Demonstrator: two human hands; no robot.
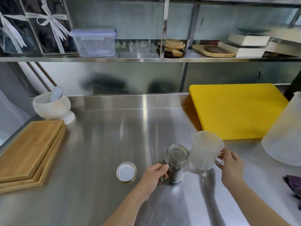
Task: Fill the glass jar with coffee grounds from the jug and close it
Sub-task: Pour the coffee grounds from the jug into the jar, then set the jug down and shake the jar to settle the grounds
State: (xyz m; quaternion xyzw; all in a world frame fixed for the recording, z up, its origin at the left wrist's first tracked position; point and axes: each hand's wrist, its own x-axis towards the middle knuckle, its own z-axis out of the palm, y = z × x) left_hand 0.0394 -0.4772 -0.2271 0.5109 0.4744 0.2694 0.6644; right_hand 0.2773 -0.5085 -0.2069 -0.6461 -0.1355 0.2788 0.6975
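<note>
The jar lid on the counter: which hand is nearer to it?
Left. The left hand grips the glass jar just right of the lid; the right hand holds the jug beyond the jar.

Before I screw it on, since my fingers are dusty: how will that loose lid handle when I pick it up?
The lid lies flat, inner side up, on the steel counter, so it is unlikely to roll. It looks thin and light, and may slide on the smooth surface; pinching its rim probably works best.

— What's on my feed, lower centre?
— My left hand (155, 174) grips the open glass jar (177, 162), dark grounds (173, 175) inside. My right hand (230, 167) holds the jug (205, 150) by its handle, upright, just right of it.
— The lid?
— The lid (126, 172) lies upturned on the steel counter (105, 144), left of the jar.
</note>
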